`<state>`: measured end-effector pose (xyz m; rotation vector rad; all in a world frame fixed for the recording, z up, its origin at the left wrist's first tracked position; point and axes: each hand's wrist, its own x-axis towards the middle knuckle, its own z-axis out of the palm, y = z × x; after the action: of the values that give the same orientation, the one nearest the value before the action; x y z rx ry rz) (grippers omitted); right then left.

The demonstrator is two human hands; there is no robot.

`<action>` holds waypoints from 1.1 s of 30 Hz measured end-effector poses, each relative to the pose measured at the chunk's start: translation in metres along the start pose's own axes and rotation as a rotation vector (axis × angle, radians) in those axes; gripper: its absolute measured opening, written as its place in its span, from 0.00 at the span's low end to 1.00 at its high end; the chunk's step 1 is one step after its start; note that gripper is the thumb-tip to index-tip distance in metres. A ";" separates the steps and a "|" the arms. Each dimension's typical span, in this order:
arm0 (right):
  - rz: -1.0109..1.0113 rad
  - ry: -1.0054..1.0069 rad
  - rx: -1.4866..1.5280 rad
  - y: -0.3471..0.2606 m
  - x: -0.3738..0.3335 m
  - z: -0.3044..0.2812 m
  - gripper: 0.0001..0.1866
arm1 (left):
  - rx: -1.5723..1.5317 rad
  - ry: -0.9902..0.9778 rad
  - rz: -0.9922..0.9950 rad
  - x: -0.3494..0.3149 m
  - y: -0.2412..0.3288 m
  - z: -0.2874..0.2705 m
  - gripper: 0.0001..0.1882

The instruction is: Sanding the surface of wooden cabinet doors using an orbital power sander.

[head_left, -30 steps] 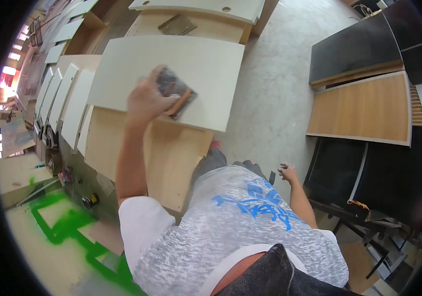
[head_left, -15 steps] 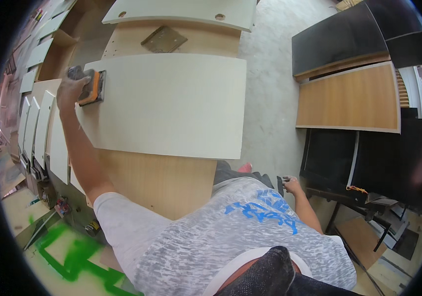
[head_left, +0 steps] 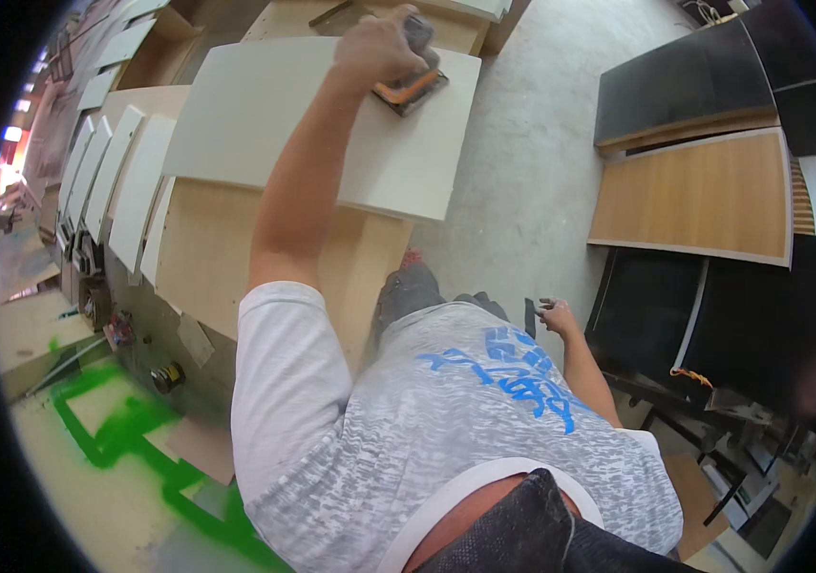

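My left hand (head_left: 376,50) is wrapped round a dusty black sander (head_left: 412,86) with an orange band. The sander rests near the far right of a white panel (head_left: 236,115), and my forearm reaches across that panel. Beneath it lies a pale wood board (head_left: 222,244). Off to my right, low beside my body, my right hand (head_left: 556,315) grips a thin, dark flat piece (head_left: 530,317) whose kind I cannot make out.
More white panels (head_left: 114,172) lean in a row at left. Dark cabinets (head_left: 685,86) and a wood-faced panel (head_left: 694,196) stand at right beyond the grey floor (head_left: 522,172). Behind at left lies a board with green paint (head_left: 131,420).
My left hand has carried the sander from the panel's left end to its far right. The view has shifted with my body. My right hand still hangs at my side.
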<state>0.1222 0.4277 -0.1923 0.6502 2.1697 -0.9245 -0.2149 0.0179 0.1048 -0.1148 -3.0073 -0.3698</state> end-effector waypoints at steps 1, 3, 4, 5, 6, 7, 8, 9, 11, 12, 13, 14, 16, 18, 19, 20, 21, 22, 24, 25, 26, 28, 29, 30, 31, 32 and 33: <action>-0.017 -0.004 0.001 0.003 0.001 0.000 0.22 | -0.036 -0.056 0.005 -0.013 0.014 -0.002 0.42; 0.098 -0.029 0.048 0.014 0.003 0.003 0.23 | -0.059 -0.092 0.013 -0.039 0.027 -0.004 0.42; 0.122 -0.042 0.058 0.029 0.006 0.009 0.24 | -0.081 -0.111 0.017 -0.055 0.029 0.000 0.42; 0.146 -0.070 0.094 0.043 0.009 0.015 0.23 | -0.102 -0.130 0.023 -0.070 0.030 0.002 0.42; 0.174 -0.101 0.130 0.057 0.008 0.023 0.23 | -0.104 -0.138 0.031 -0.088 0.031 0.001 0.42; 0.210 -0.122 0.159 0.074 0.007 0.030 0.23 | -0.106 -0.146 0.040 -0.105 0.030 -0.002 0.41; 0.245 -0.146 0.188 0.086 0.005 0.036 0.23 | -0.095 -0.160 0.047 -0.120 0.028 -0.008 0.41; 0.261 -0.167 0.177 0.092 -0.002 0.038 0.23 | -0.082 -0.177 0.049 -0.135 0.025 -0.013 0.41; 0.270 -0.193 0.180 0.108 -0.014 0.043 0.23 | -0.057 -0.197 0.035 -0.158 0.021 -0.021 0.41; 0.292 -0.179 0.187 0.116 -0.021 0.044 0.23 | -0.047 -0.223 0.016 -0.162 0.017 -0.025 0.41; 0.322 -0.163 0.198 0.125 -0.028 0.046 0.22 | -0.036 -0.227 0.022 -0.160 0.018 -0.025 0.41; 0.325 -0.169 0.208 0.131 -0.030 0.048 0.22 | -0.036 -0.196 0.025 -0.156 0.017 -0.024 0.40; 0.396 -0.144 0.218 0.141 -0.034 0.050 0.22 | -0.036 -0.170 0.032 -0.144 0.018 -0.023 0.40; 0.425 -0.135 0.255 0.146 -0.038 0.054 0.22 | -0.050 -0.125 0.053 -0.121 0.025 -0.018 0.39; 0.447 -0.125 0.286 0.142 -0.036 0.053 0.22 | -0.053 -0.126 0.057 -0.107 0.028 -0.015 0.39; 0.450 -0.121 0.289 0.138 -0.035 0.053 0.22 | -0.044 -0.126 0.065 -0.092 0.032 -0.010 0.39; 0.441 -0.097 0.324 0.132 -0.037 0.053 0.22 | -0.036 -0.130 0.074 -0.077 0.035 -0.004 0.40; 0.428 -0.073 0.356 0.125 -0.037 0.054 0.22 | -0.039 -0.131 0.079 -0.061 0.034 0.002 0.40; 0.398 -0.061 0.366 0.109 -0.034 0.054 0.22 | -0.068 -0.029 0.196 -0.025 0.034 0.019 0.41; 0.360 -0.059 0.367 0.099 -0.032 0.054 0.22 | -0.072 -0.035 0.203 -0.010 0.034 0.020 0.41; 0.368 -0.056 0.370 0.088 -0.032 0.055 0.22 | -0.072 -0.041 0.180 0.006 0.034 0.020 0.40; 0.294 0.022 0.396 0.065 -0.035 0.053 0.22 | -0.081 -0.051 0.160 0.037 0.030 0.027 0.40; 0.296 0.023 0.389 0.055 -0.034 0.053 0.22 | -0.059 -0.042 0.144 0.051 0.022 0.029 0.40; 0.269 0.026 0.389 0.049 -0.034 0.056 0.23 | -0.039 -0.038 0.138 0.057 0.023 0.030 0.39; 0.239 0.026 0.384 0.045 -0.035 0.057 0.23 | -0.046 -0.042 0.139 0.058 0.022 0.032 0.39; 0.243 0.028 0.378 0.042 -0.036 0.059 0.23 | -0.045 -0.038 0.140 0.058 0.020 0.033 0.39; 0.252 0.009 0.375 0.042 -0.035 0.062 0.23 | -0.042 -0.034 0.142 0.055 0.022 0.029 0.39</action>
<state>0.1965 0.4006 -0.2159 1.0811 1.8780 -1.1995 -0.2703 0.0492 0.0888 -0.3402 -3.0020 -0.4212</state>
